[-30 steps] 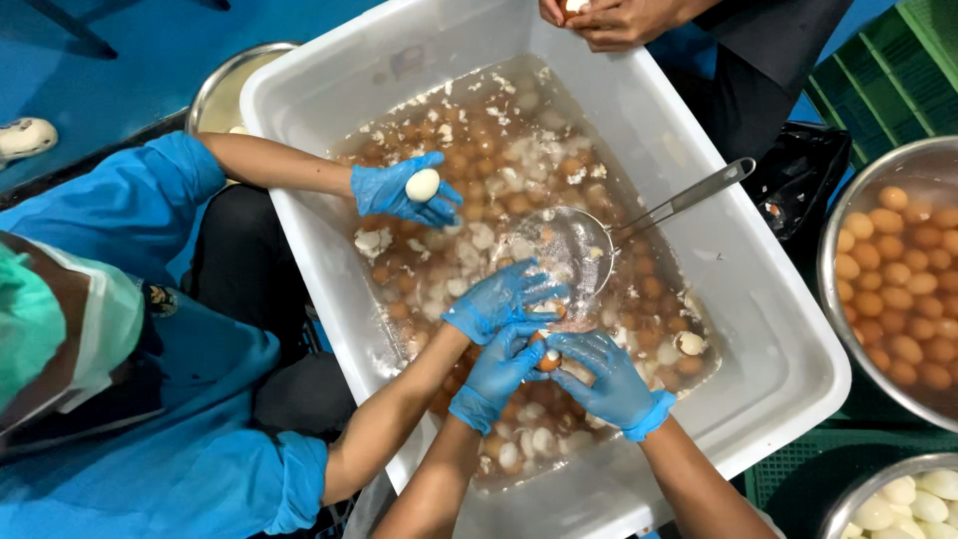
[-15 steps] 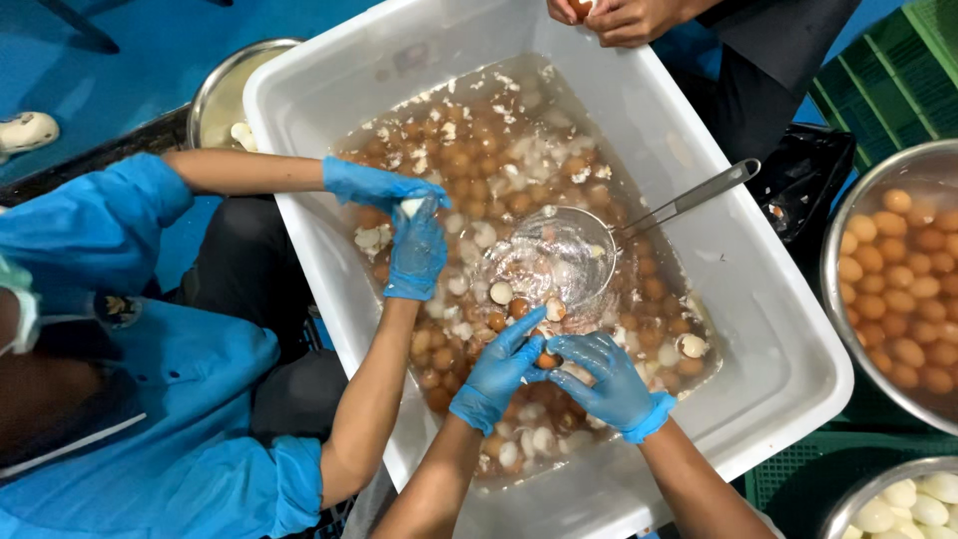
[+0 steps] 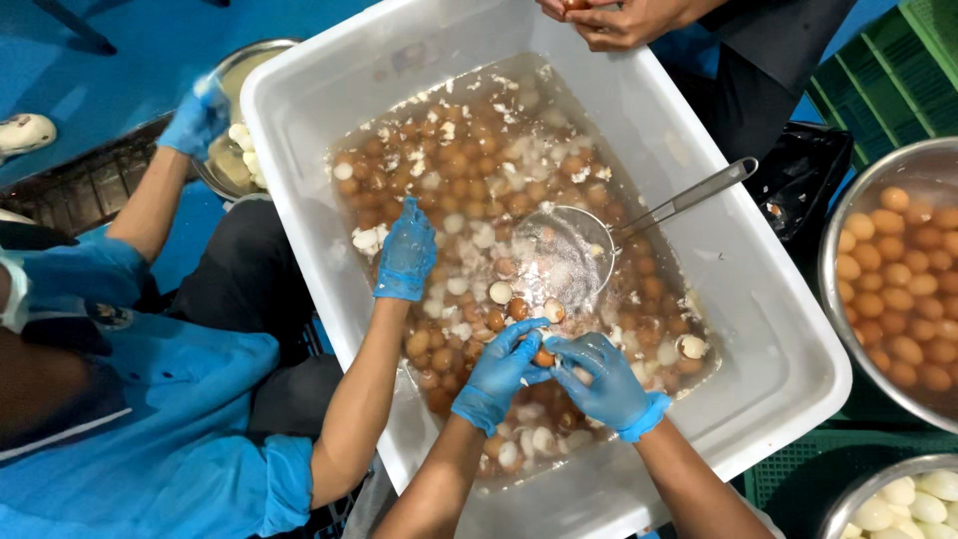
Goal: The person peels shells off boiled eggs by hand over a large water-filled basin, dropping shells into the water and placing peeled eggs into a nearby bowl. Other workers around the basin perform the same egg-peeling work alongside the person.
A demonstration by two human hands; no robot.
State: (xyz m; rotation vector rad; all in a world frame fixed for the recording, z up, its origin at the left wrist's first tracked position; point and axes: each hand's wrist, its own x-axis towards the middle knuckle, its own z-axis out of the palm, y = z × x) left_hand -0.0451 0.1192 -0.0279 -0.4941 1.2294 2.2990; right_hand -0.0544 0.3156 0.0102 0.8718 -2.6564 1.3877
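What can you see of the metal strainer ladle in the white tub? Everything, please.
The strainer ladle is metal, with a round, shallow mesh-like bowl and a long flat grey handle. The bowl sits low in the cloudy water among brown eggs and shell bits, with a few pieces inside it. The handle slants up and right, its end resting on the white tub wall near the rim. No hand touches it; the person's gloved left hand and right hand work just below it.

A steel bowl of brown eggs point(image 3: 898, 289) sits right; a wire skimmer point(image 3: 599, 245) rests in the tub.
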